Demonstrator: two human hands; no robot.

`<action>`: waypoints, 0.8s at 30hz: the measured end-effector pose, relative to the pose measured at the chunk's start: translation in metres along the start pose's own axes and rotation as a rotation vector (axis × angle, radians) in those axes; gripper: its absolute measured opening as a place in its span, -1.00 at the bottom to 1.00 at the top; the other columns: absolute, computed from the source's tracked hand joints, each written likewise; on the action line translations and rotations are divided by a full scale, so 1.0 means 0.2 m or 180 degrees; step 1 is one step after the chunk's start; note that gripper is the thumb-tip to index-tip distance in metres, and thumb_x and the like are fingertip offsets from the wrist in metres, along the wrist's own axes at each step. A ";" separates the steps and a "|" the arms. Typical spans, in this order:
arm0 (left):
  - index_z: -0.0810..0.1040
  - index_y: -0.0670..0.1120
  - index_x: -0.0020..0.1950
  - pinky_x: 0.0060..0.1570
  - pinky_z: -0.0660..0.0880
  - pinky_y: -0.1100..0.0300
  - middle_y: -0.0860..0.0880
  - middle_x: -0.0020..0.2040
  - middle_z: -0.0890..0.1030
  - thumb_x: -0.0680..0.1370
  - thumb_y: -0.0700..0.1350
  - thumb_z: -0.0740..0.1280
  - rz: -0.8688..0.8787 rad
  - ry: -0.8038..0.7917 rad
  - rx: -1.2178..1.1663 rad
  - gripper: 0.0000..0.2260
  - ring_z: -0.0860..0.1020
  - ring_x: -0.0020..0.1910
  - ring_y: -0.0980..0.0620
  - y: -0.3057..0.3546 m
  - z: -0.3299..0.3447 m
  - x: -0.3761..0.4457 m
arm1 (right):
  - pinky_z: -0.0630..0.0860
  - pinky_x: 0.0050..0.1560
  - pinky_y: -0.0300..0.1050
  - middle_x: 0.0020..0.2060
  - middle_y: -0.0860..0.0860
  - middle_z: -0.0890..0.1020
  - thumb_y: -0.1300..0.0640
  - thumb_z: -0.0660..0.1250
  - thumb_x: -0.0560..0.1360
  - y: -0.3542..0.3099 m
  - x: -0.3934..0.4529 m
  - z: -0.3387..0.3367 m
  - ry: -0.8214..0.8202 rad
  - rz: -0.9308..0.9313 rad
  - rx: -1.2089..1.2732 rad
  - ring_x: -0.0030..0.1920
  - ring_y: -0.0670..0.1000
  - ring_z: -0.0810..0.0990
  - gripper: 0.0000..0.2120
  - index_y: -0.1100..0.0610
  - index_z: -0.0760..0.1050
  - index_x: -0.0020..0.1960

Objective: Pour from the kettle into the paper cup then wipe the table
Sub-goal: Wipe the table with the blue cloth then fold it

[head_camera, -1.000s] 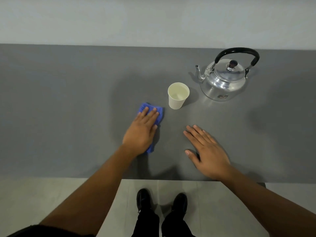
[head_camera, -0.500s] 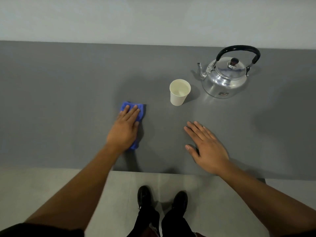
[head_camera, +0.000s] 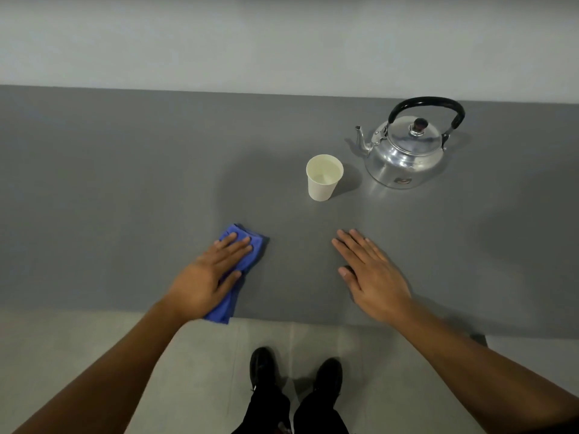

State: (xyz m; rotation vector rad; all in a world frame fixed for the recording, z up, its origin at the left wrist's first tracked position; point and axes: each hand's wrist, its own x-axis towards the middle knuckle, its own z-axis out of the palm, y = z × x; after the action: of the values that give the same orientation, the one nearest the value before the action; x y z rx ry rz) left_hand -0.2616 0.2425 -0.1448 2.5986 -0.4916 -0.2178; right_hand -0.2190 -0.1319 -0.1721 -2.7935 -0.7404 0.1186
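Note:
A shiny metal kettle [head_camera: 405,151] with a black handle stands upright at the back right of the grey table [head_camera: 125,183], its spout pointing left. A white paper cup [head_camera: 323,178] with liquid in it stands just left of the kettle. My left hand [head_camera: 210,277] presses flat on a folded blue cloth [head_camera: 247,249] near the table's front edge; the cloth's near end reaches that edge. My right hand [head_camera: 369,274] lies flat on the table, fingers spread, holding nothing, below the cup.
A pale wall runs behind the table. The table's front edge crosses the view just below my hands. Beyond it are a light floor and my two black shoes [head_camera: 294,374].
My left hand slid the blue cloth left, away from the cup, then back toward me to the front edge. My right hand stayed in place. Kettle and cup did not move.

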 end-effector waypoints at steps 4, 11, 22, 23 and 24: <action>0.24 -0.12 0.62 0.62 -0.10 0.12 -0.03 0.64 0.22 0.71 -0.05 0.18 -0.0578 0.0444 0.0100 -0.52 0.07 0.67 -0.09 0.12 0.11 0.30 | 0.02 0.62 -0.03 0.63 -0.09 0.15 -0.07 0.07 0.70 0.00 0.00 -0.02 0.0080 0.0068 0.0440 0.64 -0.11 -0.01 -0.47 0.03 0.15 0.63; 0.05 -0.02 0.67 0.56 -0.32 0.17 0.01 0.68 0.04 0.71 0.08 0.10 -0.0537 0.0480 -0.0116 -0.44 -0.13 0.67 0.00 0.63 0.40 0.54 | 0.09 0.41 -0.53 0.55 -0.04 0.36 0.10 0.22 0.67 0.00 0.00 -0.08 0.0578 0.0990 0.1931 0.55 -0.11 0.28 -0.57 0.04 0.38 0.54; 0.40 -0.08 0.55 0.63 0.07 0.06 0.02 0.61 0.32 0.51 -0.33 0.24 0.0091 0.0258 -0.1120 -0.42 0.16 0.64 0.06 0.54 0.23 0.44 | 0.37 0.47 0.08 0.47 0.05 0.40 0.00 0.26 0.60 -0.09 0.02 -0.07 0.0757 0.1128 0.0963 0.46 0.09 0.37 -0.53 0.13 0.41 0.48; 0.44 -0.11 0.52 0.62 0.13 -0.04 -0.01 0.58 0.36 0.52 -0.36 0.27 0.0060 0.0419 -0.0870 -0.45 0.20 0.63 0.01 0.45 0.20 0.41 | 0.41 0.42 0.12 0.43 0.05 0.41 -0.06 0.22 0.60 -0.13 0.04 -0.07 0.0748 0.1120 0.0746 0.43 0.10 0.38 -0.51 0.12 0.41 0.46; 0.46 -0.14 0.50 0.59 0.18 -0.12 -0.04 0.56 0.39 0.54 -0.36 0.31 0.0018 0.0515 -0.0630 -0.48 0.23 0.62 -0.05 0.36 0.18 0.37 | 0.41 0.41 0.15 0.43 0.05 0.40 -0.12 0.16 0.59 -0.19 0.05 -0.06 0.0674 0.1163 0.0575 0.43 0.12 0.35 -0.48 0.11 0.39 0.46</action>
State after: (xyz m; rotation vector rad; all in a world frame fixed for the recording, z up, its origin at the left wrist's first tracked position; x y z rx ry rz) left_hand -0.2236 0.1394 -0.1467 2.3970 -0.3984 -0.0502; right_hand -0.2263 -0.0978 -0.1507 -2.6805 -0.1576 -0.0431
